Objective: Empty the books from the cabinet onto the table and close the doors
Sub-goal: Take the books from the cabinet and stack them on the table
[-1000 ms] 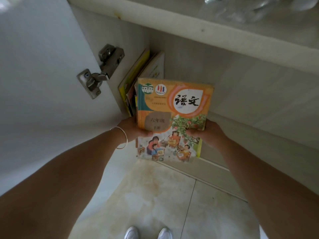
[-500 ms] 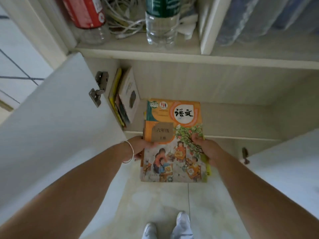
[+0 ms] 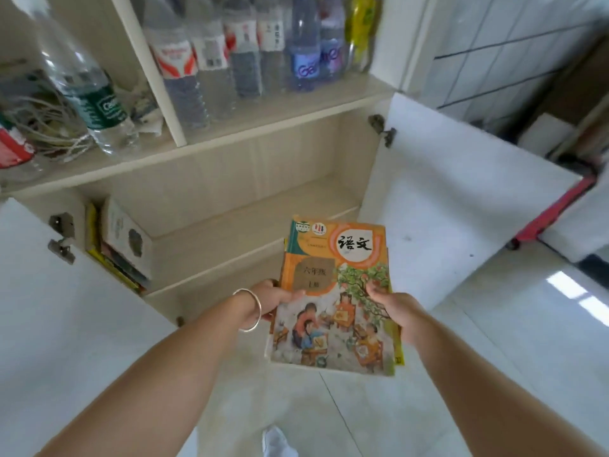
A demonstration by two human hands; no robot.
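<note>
before an open low cabinet (image 3: pixel 250 206), left hand (image 3: pixel 273 300) and right hand (image 3: pixel 392 305) grip a stack of books (image 3: pixel 336 298), now lifted clear of the shelf; more books (image 3: pixel 118 245) remain inside, doors open.

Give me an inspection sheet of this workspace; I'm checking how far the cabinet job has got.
Surface: no table in view; lower cabinet shelf bare in the middle.
Job's things: stack of books held out in front of the cabinet; more books leaning at the shelf's left end; left door and right door open.
Clutter: water bottles on the upper shelf.
Grippers: left hand and right hand each grip a side of the stack.
Cables: white tangle on the upper shelf, left.
Surroundings: tiled floor.
</note>
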